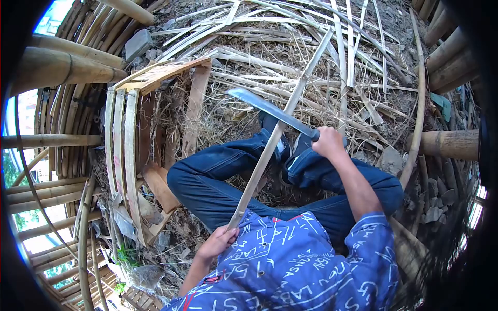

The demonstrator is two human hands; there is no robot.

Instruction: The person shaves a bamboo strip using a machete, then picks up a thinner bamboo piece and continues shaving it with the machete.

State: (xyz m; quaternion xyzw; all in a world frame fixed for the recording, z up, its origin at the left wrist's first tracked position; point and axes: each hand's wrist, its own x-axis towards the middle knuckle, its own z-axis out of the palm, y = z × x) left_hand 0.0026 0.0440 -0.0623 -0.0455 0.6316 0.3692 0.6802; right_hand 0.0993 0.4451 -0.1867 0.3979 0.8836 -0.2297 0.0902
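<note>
My right hand (329, 142) is closed round the dark handle of a machete (268, 109), whose long blade points up and to the left. The blade crosses over a split bamboo strip (262, 153) near the strip's middle. Low on the left, my left hand (220, 241) grips the strip's near end close to my shirt. From there the strip slants up and away to the right, past my bent knees, its far end over the scattered strips on the ground.
A wooden slatted crate (120, 145) lies on its side to my left. Many split bamboo strips (249, 18) lie on the shaving-covered ground ahead. Bamboo poles (67, 67) stand along the left, another pole (448, 145) juts in from the right, and a grey block (138, 44) sits behind the crate.
</note>
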